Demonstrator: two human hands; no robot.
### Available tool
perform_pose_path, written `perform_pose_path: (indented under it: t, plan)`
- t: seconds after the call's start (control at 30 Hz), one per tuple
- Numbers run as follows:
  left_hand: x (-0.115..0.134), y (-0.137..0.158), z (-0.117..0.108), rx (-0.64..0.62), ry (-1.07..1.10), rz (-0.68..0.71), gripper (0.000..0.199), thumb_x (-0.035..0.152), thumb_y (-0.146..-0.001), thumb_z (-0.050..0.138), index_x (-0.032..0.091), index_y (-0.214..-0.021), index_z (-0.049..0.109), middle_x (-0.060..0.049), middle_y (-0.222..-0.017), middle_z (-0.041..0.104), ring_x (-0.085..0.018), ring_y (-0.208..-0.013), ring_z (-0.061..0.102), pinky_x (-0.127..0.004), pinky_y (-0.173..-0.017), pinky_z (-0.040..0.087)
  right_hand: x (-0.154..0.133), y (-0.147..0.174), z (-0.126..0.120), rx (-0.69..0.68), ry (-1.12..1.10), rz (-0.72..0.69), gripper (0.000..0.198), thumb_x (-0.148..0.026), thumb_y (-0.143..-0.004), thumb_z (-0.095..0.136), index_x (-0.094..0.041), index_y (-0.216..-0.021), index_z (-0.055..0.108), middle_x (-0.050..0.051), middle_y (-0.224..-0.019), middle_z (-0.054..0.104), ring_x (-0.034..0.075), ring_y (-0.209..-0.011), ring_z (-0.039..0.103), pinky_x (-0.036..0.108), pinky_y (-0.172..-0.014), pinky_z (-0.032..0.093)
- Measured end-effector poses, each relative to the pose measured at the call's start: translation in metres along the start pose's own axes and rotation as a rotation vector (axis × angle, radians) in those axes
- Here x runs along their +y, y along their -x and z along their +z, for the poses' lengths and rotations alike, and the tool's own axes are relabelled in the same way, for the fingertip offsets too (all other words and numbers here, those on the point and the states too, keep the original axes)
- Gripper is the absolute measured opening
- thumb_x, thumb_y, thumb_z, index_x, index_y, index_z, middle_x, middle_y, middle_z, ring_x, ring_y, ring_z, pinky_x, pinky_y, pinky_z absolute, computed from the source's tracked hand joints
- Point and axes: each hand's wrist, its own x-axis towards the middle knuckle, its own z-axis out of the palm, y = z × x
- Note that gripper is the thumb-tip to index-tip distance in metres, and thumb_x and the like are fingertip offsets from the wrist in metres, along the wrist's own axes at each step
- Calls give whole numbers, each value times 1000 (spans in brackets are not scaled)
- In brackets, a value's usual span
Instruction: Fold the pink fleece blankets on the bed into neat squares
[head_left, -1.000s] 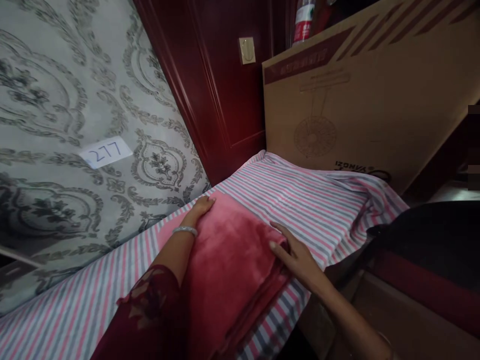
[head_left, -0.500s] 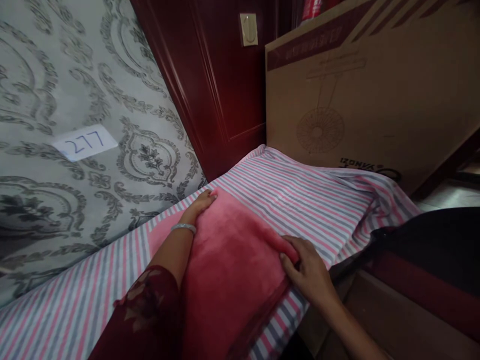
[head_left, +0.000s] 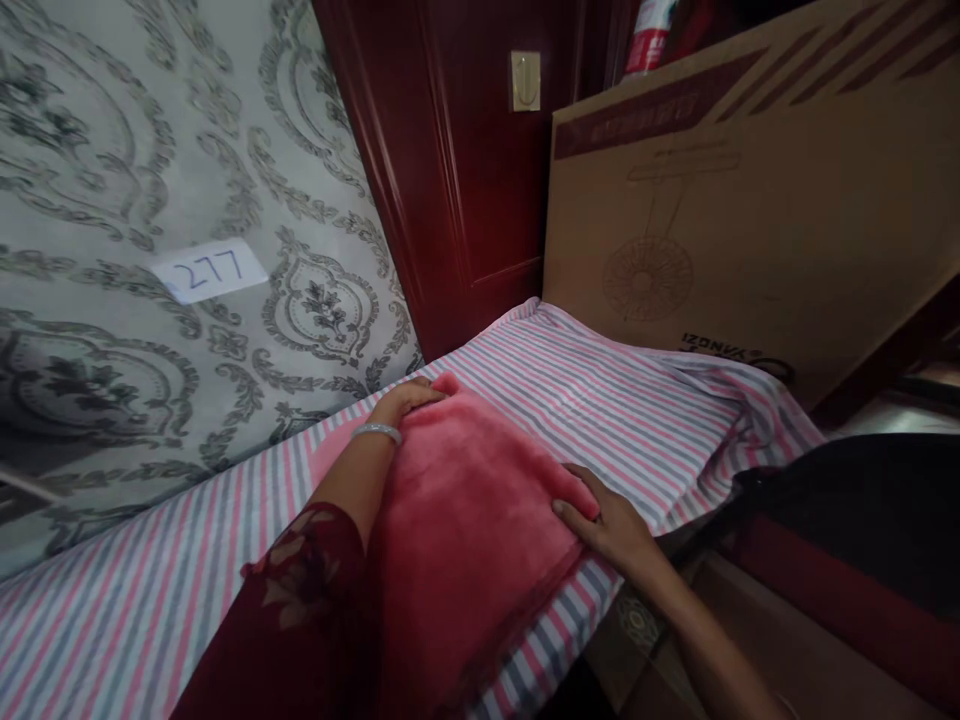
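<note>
A red-pink plush cloth (head_left: 472, 500) lies spread over a striped sheet (head_left: 630, 400) of pink, grey and white. At its far left corner, my left hand (head_left: 411, 400) has its fingers closed on the fabric, and a small fold sticks up beside the fingertips. My right hand (head_left: 611, 525) grips the right corner, thumb on the near side and fingers over the far side. Between the two hands the far edge of the cloth runs slightly raised. Its near part passes under my left sleeve and out of the picture.
Patterned wallpaper with a paper label (head_left: 210, 270) reading 277 borders the left side. Behind the sheet stand a dark red wooden panel (head_left: 480, 180) and a large cardboard box (head_left: 750, 220). A black object (head_left: 870, 510) sits at the right.
Both hands keep hold of the cloth. Its far left corner is now bunched up more at my left fingers, and its far edge is pulled slightly nearer. The camera view has shifted a little.
</note>
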Motion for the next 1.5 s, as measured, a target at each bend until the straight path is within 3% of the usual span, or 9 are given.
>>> perform_pose_path:
  t: [0.27, 0.53, 0.67, 0.83, 1.0, 1.17, 1.3, 1.37, 1.5]
  plan:
    - [27, 123, -86, 153, 366, 285, 51, 50, -56, 86, 16, -92, 72, -3, -83, 74, -20, -76, 68, -29, -67, 56, -30, 7, -6, 145, -291, -226, 59, -44, -78, 64, -23, -133, 58, 10, -133, 67, 30, -123, 63, 44, -101, 53]
    - [15, 329, -183, 537, 490, 364, 65, 44, -51, 96, 14, -104, 72, -7, -91, 76, -22, -83, 72, -34, -77, 63, -150, 27, -73, 229, -321, -654, 56, -31, -77, 72, -28, -132, 62, 5, -134, 66, 29, -125, 61, 48, -106, 49]
    - [-23, 393, -192, 691, 567, 297, 60, 36, -52, 95, 17, -105, 73, -6, -94, 77, -23, -85, 73, -31, -73, 63, -207, 19, -75, 135, -298, -771, 57, -30, -75, 72, -27, -131, 64, 6, -132, 66, 29, -120, 63, 45, -100, 54]
    - [-73, 421, -189, 723, 688, 97, 56, 30, -40, 96, 16, -89, 73, -7, -84, 76, -24, -84, 73, -29, -73, 61, -250, -28, -18, -105, -242, -825, 54, -27, -75, 65, -23, -129, 64, 7, -122, 70, 27, -108, 68, 44, -95, 56]
    - [-94, 454, -197, 1001, 520, 241, 54, 36, -50, 91, 19, -96, 69, -1, -90, 73, -17, -86, 65, -28, -79, 57, -292, -45, -1, 86, -42, -1034, 64, -30, -81, 60, -22, -144, 51, 9, -144, 56, 31, -129, 54, 51, -109, 43]
    - [-148, 490, -155, 1128, -8, 254, 47, 41, -65, 79, 22, -104, 61, -2, -106, 65, -20, -99, 58, -34, -95, 50, -253, -9, 28, 188, 165, -1120, 65, -29, -89, 56, -22, -152, 42, 13, -144, 53, 37, -133, 48, 60, -110, 37]
    - [-216, 507, -65, 882, -132, 201, 14, 34, -73, 60, 25, -83, 60, -5, -92, 63, -25, -96, 62, -39, -92, 53, -156, 43, 89, -77, 265, -1199, 57, -14, -90, 45, -25, -146, 53, 13, -118, 67, 31, -114, 59, 56, -102, 46]
    - [-238, 515, -26, 702, -121, 140, 20, 29, -73, 57, 25, -90, 63, -7, -101, 65, -26, -101, 63, -39, -92, 54, -118, 65, 107, -201, 264, -1240, 60, -9, -90, 41, -23, -147, 52, 12, -115, 67, 29, -109, 60, 51, -97, 50]
    - [-250, 533, 5, 662, -36, 2, 27, 29, -76, 52, 24, -98, 65, -9, -110, 67, -25, -109, 64, -39, -100, 51, -89, 85, 109, -230, 180, -1176, 57, -13, -92, 45, -23, -148, 50, 13, -124, 64, 29, -118, 57, 50, -102, 49]
